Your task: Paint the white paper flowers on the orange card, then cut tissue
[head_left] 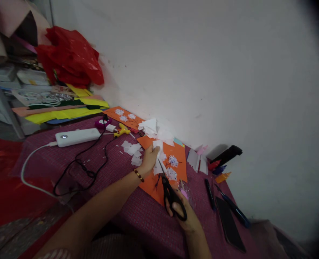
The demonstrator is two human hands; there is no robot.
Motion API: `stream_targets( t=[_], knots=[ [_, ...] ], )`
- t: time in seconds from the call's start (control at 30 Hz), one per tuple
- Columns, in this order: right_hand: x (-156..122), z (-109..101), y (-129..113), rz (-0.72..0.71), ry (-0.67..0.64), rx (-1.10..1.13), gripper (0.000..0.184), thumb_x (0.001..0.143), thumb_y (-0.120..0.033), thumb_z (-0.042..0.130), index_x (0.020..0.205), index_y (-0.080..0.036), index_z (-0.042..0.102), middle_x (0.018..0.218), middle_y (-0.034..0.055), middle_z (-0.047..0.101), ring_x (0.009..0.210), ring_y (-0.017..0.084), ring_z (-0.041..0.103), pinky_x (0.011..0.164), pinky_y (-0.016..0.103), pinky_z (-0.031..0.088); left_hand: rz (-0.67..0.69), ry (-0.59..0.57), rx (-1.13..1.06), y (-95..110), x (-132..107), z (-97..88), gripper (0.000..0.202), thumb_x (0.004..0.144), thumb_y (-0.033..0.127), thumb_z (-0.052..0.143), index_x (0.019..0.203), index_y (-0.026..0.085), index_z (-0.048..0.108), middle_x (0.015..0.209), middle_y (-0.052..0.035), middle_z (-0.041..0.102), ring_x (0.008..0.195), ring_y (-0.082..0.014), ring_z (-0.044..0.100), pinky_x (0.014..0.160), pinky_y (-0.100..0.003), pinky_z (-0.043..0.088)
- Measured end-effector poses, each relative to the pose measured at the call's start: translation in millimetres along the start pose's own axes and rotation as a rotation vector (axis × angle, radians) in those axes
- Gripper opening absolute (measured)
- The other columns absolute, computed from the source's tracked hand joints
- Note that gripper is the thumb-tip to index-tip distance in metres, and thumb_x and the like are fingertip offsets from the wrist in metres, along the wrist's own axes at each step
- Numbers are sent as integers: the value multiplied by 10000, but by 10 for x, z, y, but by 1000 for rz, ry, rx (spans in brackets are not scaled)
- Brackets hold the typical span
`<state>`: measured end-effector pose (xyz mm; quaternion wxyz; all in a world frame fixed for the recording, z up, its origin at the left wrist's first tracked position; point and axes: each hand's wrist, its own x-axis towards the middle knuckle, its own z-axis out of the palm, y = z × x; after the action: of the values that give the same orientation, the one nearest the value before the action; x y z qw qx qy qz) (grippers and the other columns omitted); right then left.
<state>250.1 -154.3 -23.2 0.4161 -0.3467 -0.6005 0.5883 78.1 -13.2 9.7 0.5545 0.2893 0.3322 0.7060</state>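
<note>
My left hand (149, 159) is closed on a folded piece of white paper (159, 151) and holds it above an orange sheet (172, 154). My right hand (185, 215) grips black-handled scissors (170, 194), fingers through the loops, with the blades pointing up into the lower edge of the white paper. White cut-out shapes (172, 166) lie on the orange sheet. A gold bangle sits on my left wrist.
A purple cloth (116, 180) covers the low table against a white wall. A white power strip (77, 136) with black cables, a yellow glue gun (121, 130), white paper scraps (132, 149), a marker (210, 194), a pen and a dark phone (229, 225) lie around. Coloured paper and a red bag (70, 57) are stacked at the far left.
</note>
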Motion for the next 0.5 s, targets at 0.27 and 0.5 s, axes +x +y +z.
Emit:
stream_targets(
  t=[0.27, 0.5],
  knots=[
    [-47, -43, 45, 37, -40, -45, 601, 856, -372, 679, 1368, -240, 394, 895, 54, 663, 735, 193, 643, 671, 327, 487, 57, -30, 32, 22, 7, 24, 146, 764, 295, 644, 729, 177, 565, 593, 56, 496, 504, -93, 403, 475, -206, 303],
    [-69, -8, 35, 70, -44, 43, 606, 843, -368, 705, 1364, -271, 411, 1006, 80, 665, 928, 246, 684, 848, 440, 513, 74, -31, 30, 66, -18, 26, 154, 760, 306, 644, 753, 169, 573, 592, 56, 482, 517, -90, 380, 479, -205, 293]
  ],
)
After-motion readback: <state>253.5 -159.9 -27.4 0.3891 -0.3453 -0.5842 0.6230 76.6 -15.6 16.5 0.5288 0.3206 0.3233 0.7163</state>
